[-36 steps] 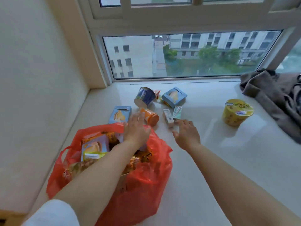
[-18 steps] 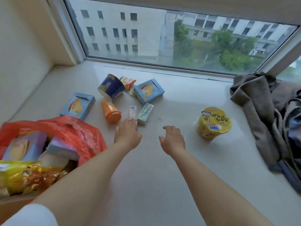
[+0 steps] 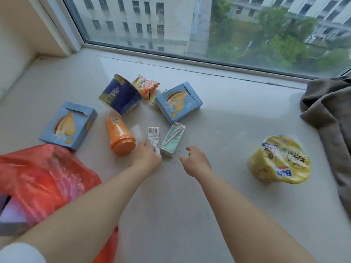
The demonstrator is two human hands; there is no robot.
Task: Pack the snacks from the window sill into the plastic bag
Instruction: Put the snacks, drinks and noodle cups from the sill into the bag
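Snacks lie scattered on the pale window sill (image 3: 218, 114). My left hand (image 3: 146, 158) touches the near end of a small white carton with a barcode (image 3: 153, 136), fingers around it, grip unclear. Beside it lies a mint-green carton (image 3: 172, 139). My right hand (image 3: 196, 162) hovers open just right of the green carton, holding nothing. An orange cup (image 3: 119, 137) lies on its side left of my left hand. A red plastic bag (image 3: 43, 183) sits at the lower left with boxes inside.
Two blue cake boxes (image 3: 68, 126) (image 3: 178, 101), a dark blue cup (image 3: 121, 95) on its side and a small orange packet (image 3: 146, 86) lie farther back. A yellow noodle bowl (image 3: 281, 160) stands right. Grey clothing (image 3: 330, 111) is piled at the far right.
My left hand left the bag and moved right and forward to the white carton. My right hand stayed near the green carton. The view came closer to the sill.
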